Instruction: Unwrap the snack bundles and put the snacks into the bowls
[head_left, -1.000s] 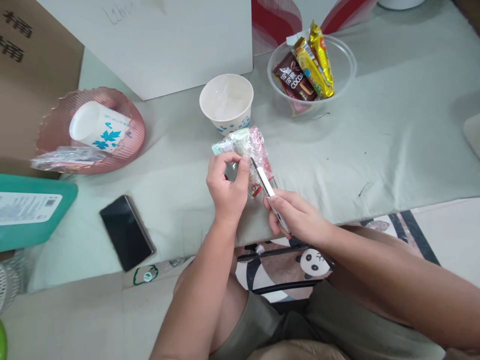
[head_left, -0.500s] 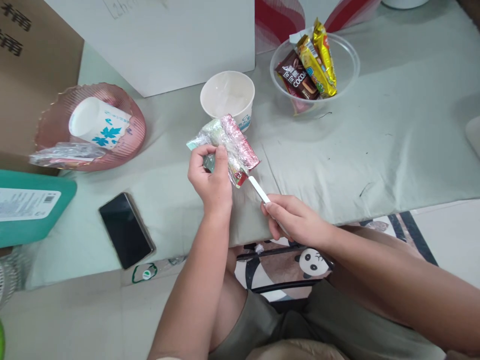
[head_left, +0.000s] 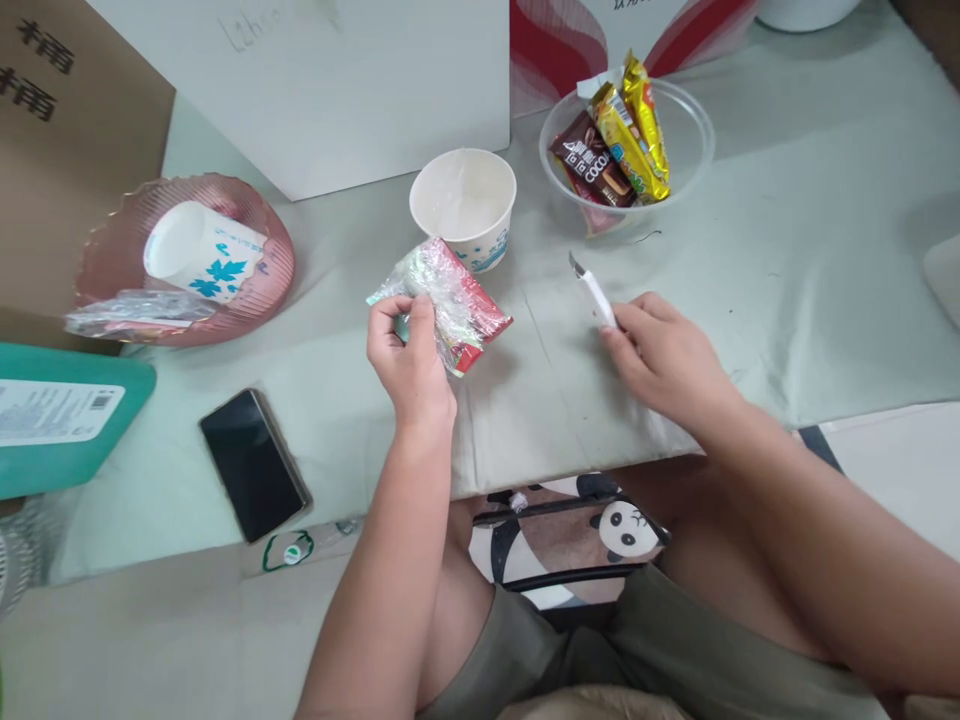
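Note:
My left hand (head_left: pixel 409 350) pinches a flat packet in shiny clear wrap (head_left: pixel 457 300), red along one side and pale green at the other end. The packet is held just in front of a white paper bowl (head_left: pixel 465 205) with blue print. To the right, my right hand (head_left: pixel 667 355) is closed around the white handle of a small knife (head_left: pixel 596 298). Its short, curved metal blade points up and left, apart from the packet. The bowl's visible inside is pale, with something like clear film in it.
A clear plastic bowl (head_left: pixel 705 150) holds several snack packs. At left, a pink ribbed bowl (head_left: pixel 281 250) contains a paper cup (head_left: pixel 202 250) and a plastic wrapper. A phone (head_left: pixel 255 465) lies near the front edge, beside a teal container (head_left: pixel 75 460). Large boxes (head_left: pixel 337 90) stand behind.
My right hand has drawn the knife away from the packet, up and to the right. My left hand, still holding the packet, has shifted slightly left.

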